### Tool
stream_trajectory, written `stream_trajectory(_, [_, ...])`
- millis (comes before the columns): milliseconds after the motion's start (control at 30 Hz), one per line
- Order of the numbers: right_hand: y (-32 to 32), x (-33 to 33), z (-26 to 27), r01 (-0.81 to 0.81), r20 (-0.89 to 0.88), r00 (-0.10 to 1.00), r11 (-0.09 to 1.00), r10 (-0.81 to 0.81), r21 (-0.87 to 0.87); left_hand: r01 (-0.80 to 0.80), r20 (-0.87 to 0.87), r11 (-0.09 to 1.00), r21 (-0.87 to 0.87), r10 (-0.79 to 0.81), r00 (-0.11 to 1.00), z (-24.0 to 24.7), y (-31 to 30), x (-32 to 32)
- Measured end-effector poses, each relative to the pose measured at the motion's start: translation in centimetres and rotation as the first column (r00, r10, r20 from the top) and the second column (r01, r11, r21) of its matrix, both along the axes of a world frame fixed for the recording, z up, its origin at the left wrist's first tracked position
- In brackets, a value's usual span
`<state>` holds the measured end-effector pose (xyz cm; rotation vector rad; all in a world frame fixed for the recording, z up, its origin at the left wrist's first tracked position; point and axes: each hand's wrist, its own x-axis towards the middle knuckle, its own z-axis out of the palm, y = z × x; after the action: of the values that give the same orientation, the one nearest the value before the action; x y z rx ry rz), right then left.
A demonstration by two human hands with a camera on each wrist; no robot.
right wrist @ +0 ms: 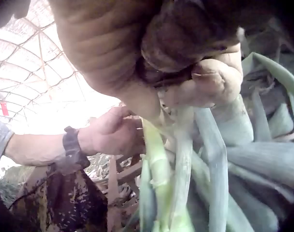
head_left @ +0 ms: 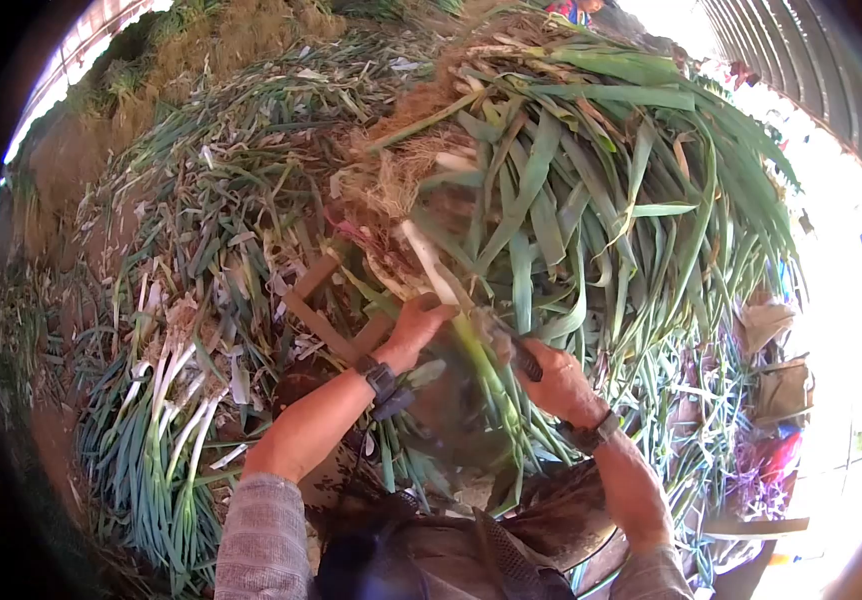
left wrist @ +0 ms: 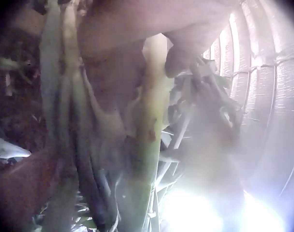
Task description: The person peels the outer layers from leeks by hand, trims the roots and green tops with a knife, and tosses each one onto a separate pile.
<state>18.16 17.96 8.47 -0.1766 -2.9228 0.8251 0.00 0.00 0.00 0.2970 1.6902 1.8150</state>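
My left hand [head_left: 419, 330] grips the shank of a leek [head_left: 425, 258], its white root end pointing up and away. Below that hand the stalk turns green and runs down toward the lap; the left wrist view shows it close up as a pale green stem [left wrist: 148, 121]. Just to the right, my right hand [head_left: 559, 385] has its fingers curled round a dark-handled tool [head_left: 528, 362], whose far part is blurred beside the stalk. In the right wrist view the curled right hand [right wrist: 185, 72] is close over the green leaves [right wrist: 181, 169], and the tool is mostly hidden.
A big heap of untrimmed leeks [head_left: 601, 170] rises at the front right, roots toward the middle. Cleaned leeks with white shanks [head_left: 176, 395] lie at the left. Leaf scraps [head_left: 221, 220] cover the ground, and a wooden frame [head_left: 326, 315] stands by my left forearm.
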Motion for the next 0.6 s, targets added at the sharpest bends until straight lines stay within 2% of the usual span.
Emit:
stream_trajectory(67, [-0.1, 0.3, 0.2, 0.047, 0.012, 0.999, 0.997, -0.048, 0.061, -0.071, 0.107, 0.996, 0.051, 0.066, 0.992, -0.3, 0.0, 0.5])
stream_trajectory(100, [-0.5, -1.3, -0.6, 0.046, -0.035, 0.998, 0.999, -0.045, 0.029, -0.073, 0.057, 0.997, 0.025, 0.072, 0.996, 0.0, -0.6, -1.5])
stream_trajectory(167, [-0.6, -0.9, 0.3, -0.056, -0.095, 0.994, 0.997, 0.061, 0.058, -0.1, 0.068, 0.99, 0.102, 0.093, 0.993, 0.1, -0.5, -1.1])
stream_trajectory(200, [-0.2, -0.8, 0.5, -0.052, -0.045, 0.998, 0.997, 0.054, 0.054, -0.101, 0.064, 0.99, 0.095, 0.095, 0.993, -0.2, -0.3, -1.0])
stream_trajectory(300, [0.8, -1.5, -0.5, -0.05, -0.061, 0.997, 0.995, 0.056, 0.083, -0.085, 0.029, 0.987, 0.138, 0.082, 0.996, -0.6, -0.5, -0.7])
stream_trajectory(333, [0.8, -1.9, -0.5, 0.031, 0.003, 1.0, 0.996, -0.031, 0.082, -0.087, 0.017, 0.984, 0.154, 0.086, 0.996, -0.6, -0.8, -0.5])
stream_trajectory(367, [1.0, -2.3, -0.7, 0.035, -0.032, 0.999, 0.999, -0.033, 0.042, -0.091, 0.006, 0.981, 0.17, 0.091, 0.996, -0.5, -1.0, -0.3])
stream_trajectory(467, [0.6, -3.2, -0.1, -0.032, -0.085, 0.996, 0.997, 0.038, 0.073, -0.091, -0.043, 0.988, 0.123, 0.097, 0.994, 0.0, -1.8, 0.6])
stream_trajectory(533, [0.7, -3.6, -0.8, -0.145, -0.079, 0.985, 0.984, 0.153, 0.105, -0.099, -0.085, 0.989, 0.107, 0.108, 0.991, 0.6, -1.9, 1.1])
stream_trajectory(600, [0.7, -3.6, -0.7, -0.097, -0.069, 0.992, 0.99, 0.104, 0.102, -0.173, 0.242, 0.968, 0.184, 0.126, 0.962, 0.9, -2.1, 1.3])
